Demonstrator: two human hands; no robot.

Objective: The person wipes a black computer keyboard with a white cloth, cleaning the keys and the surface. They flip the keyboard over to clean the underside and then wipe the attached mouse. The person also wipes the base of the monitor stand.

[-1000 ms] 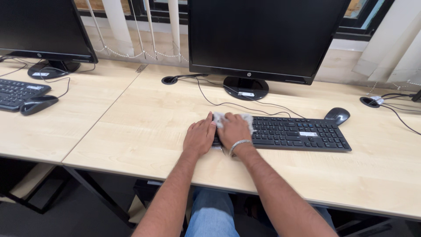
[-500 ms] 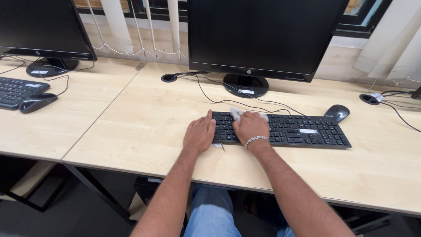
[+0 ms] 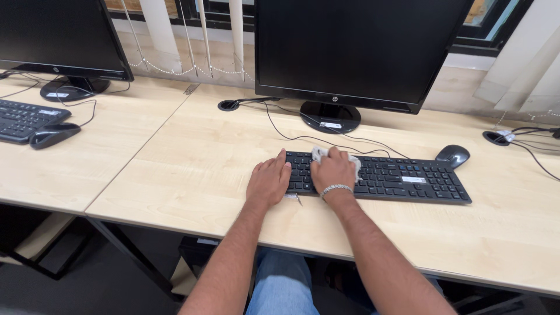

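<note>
A black keyboard lies on the light wooden desk in front of a black monitor. My right hand, with a silver bracelet on its wrist, presses a crumpled white cloth onto the keys at the keyboard's left part. My left hand lies flat on the desk against the keyboard's left end, fingers together, holding nothing.
A black mouse sits at the keyboard's far right corner. Cables run from the monitor stand to a desk grommet. On the left desk stand a second monitor, a keyboard and a mouse. Another grommet with cables is at right.
My right hand slid the cloth rightward from the keyboard's left end, then drew slightly back toward the left. My left hand stayed at the keyboard's left end.
</note>
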